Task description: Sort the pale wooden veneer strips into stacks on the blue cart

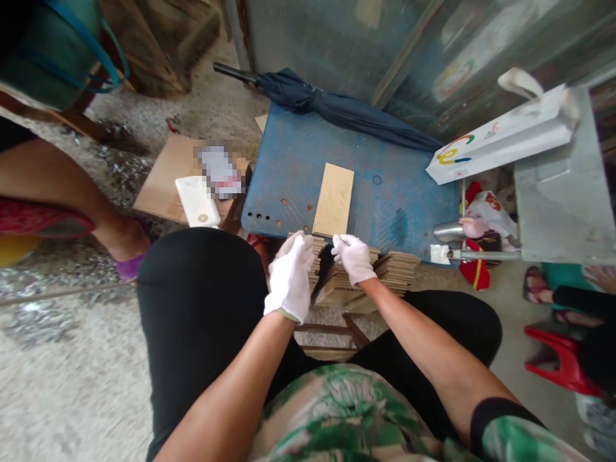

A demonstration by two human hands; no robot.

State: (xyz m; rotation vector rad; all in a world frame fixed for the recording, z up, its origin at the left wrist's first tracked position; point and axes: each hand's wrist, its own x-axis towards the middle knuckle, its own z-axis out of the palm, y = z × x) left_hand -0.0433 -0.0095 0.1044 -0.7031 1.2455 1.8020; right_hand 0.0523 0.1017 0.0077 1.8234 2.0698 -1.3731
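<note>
Both of my hands wear white gloves and are over the near edge of a blue plastic surface point(370, 218). My left hand point(290, 276) has its fingers curled together; whatever may be in them is hidden. My right hand point(353, 258) is bent in a pinch, and I cannot make out anything in it. Just beyond both hands lies a tan rectangular piece point(335, 199), flat on the blue surface, with faint marks on it. Below the edge, between my knees, stand several stacks of thin tan pieces point(337, 287), partly covered by my hands.
A folded dark umbrella point(337, 109) lies along the far edge. At right are a white paper bag point(505, 138), a metal cup point(446, 231) and a red stool point(553, 356). A white power bank-like object point(197, 202) rests on a cardboard box point(163, 176) at left, near another person's leg point(72, 173).
</note>
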